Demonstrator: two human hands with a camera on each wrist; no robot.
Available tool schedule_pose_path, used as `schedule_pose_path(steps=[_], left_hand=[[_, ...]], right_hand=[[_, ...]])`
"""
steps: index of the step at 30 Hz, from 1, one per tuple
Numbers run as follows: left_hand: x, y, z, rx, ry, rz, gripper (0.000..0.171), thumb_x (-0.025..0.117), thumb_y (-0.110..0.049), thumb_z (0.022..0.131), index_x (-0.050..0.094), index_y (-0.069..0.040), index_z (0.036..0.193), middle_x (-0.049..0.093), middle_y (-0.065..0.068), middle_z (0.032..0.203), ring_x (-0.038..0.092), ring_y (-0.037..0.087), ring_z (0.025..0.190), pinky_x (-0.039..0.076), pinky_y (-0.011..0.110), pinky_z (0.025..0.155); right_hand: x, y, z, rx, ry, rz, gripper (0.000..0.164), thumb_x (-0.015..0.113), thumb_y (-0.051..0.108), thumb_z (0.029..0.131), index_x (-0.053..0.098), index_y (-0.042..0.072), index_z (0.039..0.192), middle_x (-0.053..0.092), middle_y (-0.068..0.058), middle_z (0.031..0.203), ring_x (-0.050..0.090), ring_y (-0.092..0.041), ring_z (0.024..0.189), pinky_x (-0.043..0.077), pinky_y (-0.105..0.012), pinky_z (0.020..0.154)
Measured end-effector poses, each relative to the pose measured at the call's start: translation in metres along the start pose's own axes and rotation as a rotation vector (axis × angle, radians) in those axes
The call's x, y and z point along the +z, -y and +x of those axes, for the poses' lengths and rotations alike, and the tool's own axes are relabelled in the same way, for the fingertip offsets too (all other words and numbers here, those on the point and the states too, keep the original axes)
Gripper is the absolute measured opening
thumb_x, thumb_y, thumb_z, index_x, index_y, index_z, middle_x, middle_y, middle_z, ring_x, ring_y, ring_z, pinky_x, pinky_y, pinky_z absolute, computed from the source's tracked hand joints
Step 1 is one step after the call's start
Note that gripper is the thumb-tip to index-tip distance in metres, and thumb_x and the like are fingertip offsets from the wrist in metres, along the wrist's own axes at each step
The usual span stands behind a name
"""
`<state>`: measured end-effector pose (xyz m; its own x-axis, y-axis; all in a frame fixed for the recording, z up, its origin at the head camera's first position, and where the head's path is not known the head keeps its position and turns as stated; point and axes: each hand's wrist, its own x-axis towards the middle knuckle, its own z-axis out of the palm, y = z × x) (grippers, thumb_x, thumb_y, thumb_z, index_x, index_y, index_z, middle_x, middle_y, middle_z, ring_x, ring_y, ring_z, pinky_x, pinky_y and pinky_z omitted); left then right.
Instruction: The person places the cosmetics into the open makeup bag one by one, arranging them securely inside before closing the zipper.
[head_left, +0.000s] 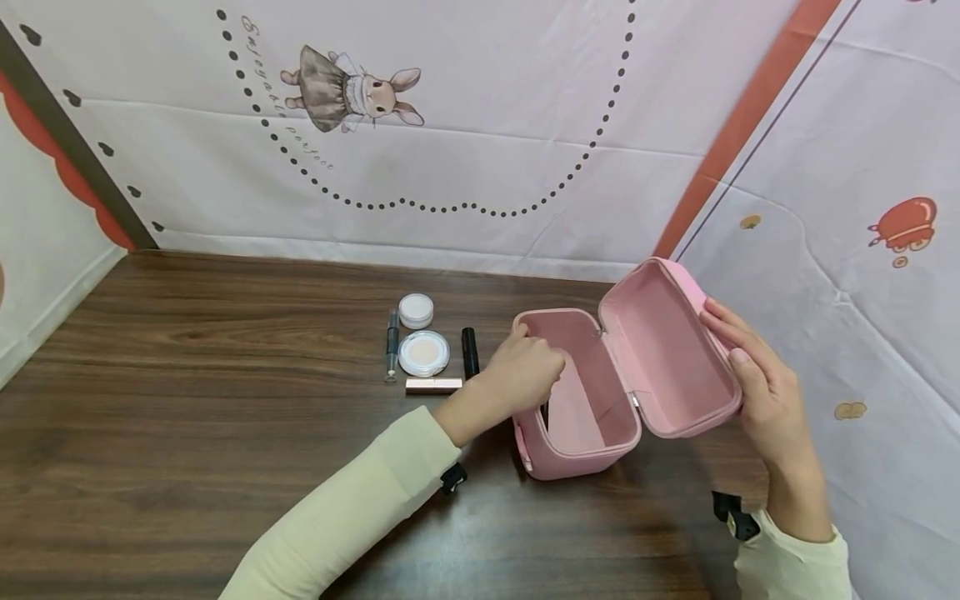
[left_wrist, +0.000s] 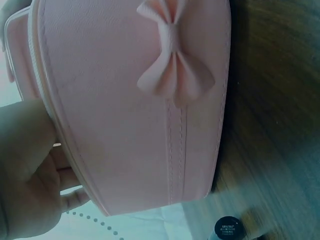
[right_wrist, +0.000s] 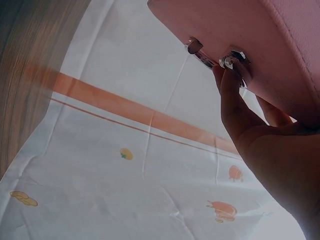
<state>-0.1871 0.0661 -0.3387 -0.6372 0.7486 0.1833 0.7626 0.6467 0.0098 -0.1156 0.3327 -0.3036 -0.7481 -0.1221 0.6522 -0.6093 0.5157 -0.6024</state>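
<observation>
A pink cosmetic case (head_left: 585,467) stands on the table with its lid (head_left: 667,350) swung up to the right. My left hand (head_left: 517,375) reaches over the left rim into it, fingers bent downward. Right under that hand, a slim black stick (head_left: 545,414) shows inside, its upper part hidden by the hand that holds it. In the left wrist view, the case's front carries a pink bow (left_wrist: 172,55). My right hand (head_left: 768,392) grips the lid's outer edge, thumb on the rim. The right wrist view has its fingertips at the metal fitting (right_wrist: 232,61) on the lid.
Left of the case lie a black tube (head_left: 469,350), a gold lipstick-like tube (head_left: 433,386), a round compact (head_left: 423,353), a small white-lidded jar (head_left: 416,310) and a dark, clear-ended pen (head_left: 392,346). A printed cloth (head_left: 480,142) hangs behind the wooden table (head_left: 225,375).
</observation>
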Motion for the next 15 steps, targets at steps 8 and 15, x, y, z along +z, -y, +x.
schedule_pose_path(steps=[8,15], left_hand=[[-0.006,0.012,0.003,-0.035,0.149,-0.133,0.036,0.057,-0.008,0.087,0.04,-0.017,0.056,0.039,-0.007,0.05,0.046,0.01,0.055,0.028,0.043,0.098],[-0.005,0.015,0.005,-0.057,0.179,-0.144,0.033,0.058,-0.012,0.086,0.044,-0.017,0.056,0.044,-0.006,0.052,0.052,0.012,0.059,0.026,0.043,0.098]], right_hand=[[0.0,0.0,0.0,0.002,0.0,0.002,0.038,0.036,-0.004,0.095,0.056,-0.009,0.127,0.048,-0.022,0.138,0.04,-0.027,0.132,0.03,-0.024,0.105],[0.0,0.001,0.0,0.011,0.004,0.0,0.038,0.036,-0.004,0.095,0.056,-0.008,0.127,0.047,-0.021,0.139,0.04,-0.027,0.132,0.031,-0.024,0.104]])
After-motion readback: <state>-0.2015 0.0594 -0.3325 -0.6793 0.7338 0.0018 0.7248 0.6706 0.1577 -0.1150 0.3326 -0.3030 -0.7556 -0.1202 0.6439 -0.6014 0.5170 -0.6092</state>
